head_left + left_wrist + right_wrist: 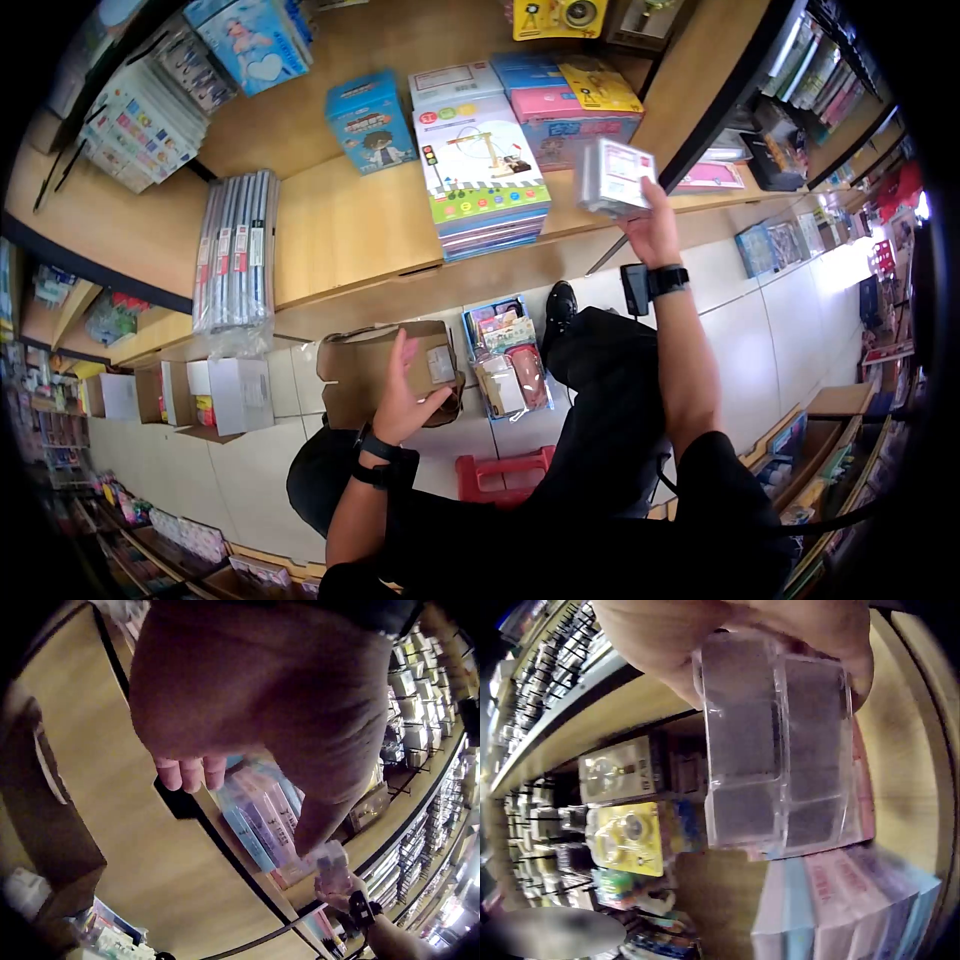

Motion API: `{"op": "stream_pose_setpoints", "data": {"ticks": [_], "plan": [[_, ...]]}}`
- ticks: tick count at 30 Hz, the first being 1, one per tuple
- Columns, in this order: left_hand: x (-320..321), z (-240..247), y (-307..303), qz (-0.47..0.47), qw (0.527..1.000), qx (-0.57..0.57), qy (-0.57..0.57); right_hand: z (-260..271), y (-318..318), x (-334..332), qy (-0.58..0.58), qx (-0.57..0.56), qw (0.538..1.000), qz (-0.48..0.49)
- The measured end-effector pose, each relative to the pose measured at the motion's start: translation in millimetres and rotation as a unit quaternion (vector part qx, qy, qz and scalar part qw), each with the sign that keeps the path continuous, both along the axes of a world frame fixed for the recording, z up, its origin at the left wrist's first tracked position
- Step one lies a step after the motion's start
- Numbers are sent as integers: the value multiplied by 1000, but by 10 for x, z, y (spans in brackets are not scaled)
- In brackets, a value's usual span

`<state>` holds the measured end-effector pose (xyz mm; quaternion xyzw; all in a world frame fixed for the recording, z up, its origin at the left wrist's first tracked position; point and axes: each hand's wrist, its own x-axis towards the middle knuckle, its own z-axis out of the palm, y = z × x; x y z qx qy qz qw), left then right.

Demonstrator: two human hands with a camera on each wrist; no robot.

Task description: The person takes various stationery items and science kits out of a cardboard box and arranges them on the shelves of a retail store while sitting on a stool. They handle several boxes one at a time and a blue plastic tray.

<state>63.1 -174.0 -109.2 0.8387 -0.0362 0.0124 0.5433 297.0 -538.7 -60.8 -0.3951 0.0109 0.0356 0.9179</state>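
My right hand (pixel 655 228) grips a small bundle of clear plastic cases (pixel 614 178) with a white, red-edged label, held up by the shelf's front edge. In the right wrist view the see-through cases (pixel 742 742) sit side by side under curled fingers. My left hand (pixel 402 400) has its fingers straight and thumb spread, with nothing in it, over an open cardboard box (pixel 345 365). Inside that box lies a small whitish pack (pixel 440 365). A stack of illustrated kit boxes (pixel 480 170) stands on the shelf, with similar labelled cases (pixel 455 83) at its back.
Pink and blue boxes (pixel 580 135) stand right of the stack, a blue box (pixel 370 125) left of it. Wrapped long packs (pixel 237 250) lie farther left. On the tiled floor are a tray of packaged goods (pixel 508 360) and a red plastic stool (pixel 505 475).
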Motion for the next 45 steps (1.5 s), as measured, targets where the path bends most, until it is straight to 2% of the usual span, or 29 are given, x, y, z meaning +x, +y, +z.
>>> {"op": "stream_pose_setpoints", "data": {"ticks": [2,4,6,8,10,12,14,18,20,22,23,24,25,26,28,30,31,33,34,36,38,39,40,41,45], "plan": [[-25,-24,9,1,1000,20,22,-185,27,140,41,-4,999,-24],[-30,-41,17,-1,999,21,28,-318,90,222,76,-98,991,-46],[-18,-63,23,-1,999,24,37,-573,113,433,79,-141,986,-35],[4,-94,37,2,999,13,32,-529,226,455,80,-165,982,-32],[18,-107,55,5,999,13,36,-494,290,510,94,-254,962,-27],[32,-126,64,12,999,8,39,-450,330,532,80,-264,960,-42],[42,-130,76,8,1000,3,29,-472,326,589,104,-329,936,-64],[26,-107,119,16,999,8,35,-413,315,524,108,-355,927,-55],[0,-133,177,36,998,6,41,-430,295,499,71,-434,895,-80],[-11,-231,279,58,997,-3,48,-548,239,535,58,-447,888,-89],[-15,-336,351,95,992,-46,67,-594,226,557,43,-456,883,-104],[-64,-438,425,139,983,-87,87,-628,192,573,50,-507,852,-121],[-97,-471,485,161,979,-82,99,-817,66,684,23,-474,876,-81],[-121,-477,555,188,972,-67,121,-581,195,541,53,-529,842,-90],[-212,-630,718,225,966,-15,129,-581,217,540,46,-469,879,-72],[-255,-739,780,243,948,78,192,-553,211,546,72,-462,883,-46],[-253,-738,747,244,948,77,190,-566,235,518,70,-462,883,-46],[-149,-777,617,236,961,-22,141,-584,253,485,16,-525,833,-173],[-58,-657,472,234,962,-24,138,-528,264,430,14,-526,832,-176],[247,-170,107,214,960,-158,87,-306,377,283,-109,-521,808,-252],[535,43,-149,197,957,-201,64,-49,664,-12,-97,-450,875,-150],[674,95,-236,178,954,-238,48,45,844,-173,-41,-366,927,-74],[825,115,-296,177,954,-238,43,27,908,-208,-15,-345,938,-5],[986,138,-344,179,959,-218,23,65,1006,-274,9,-343,939,24],[1420,198,-465,165,973,-164,-8,116,1099,-319,58,-294,949,97]]}}
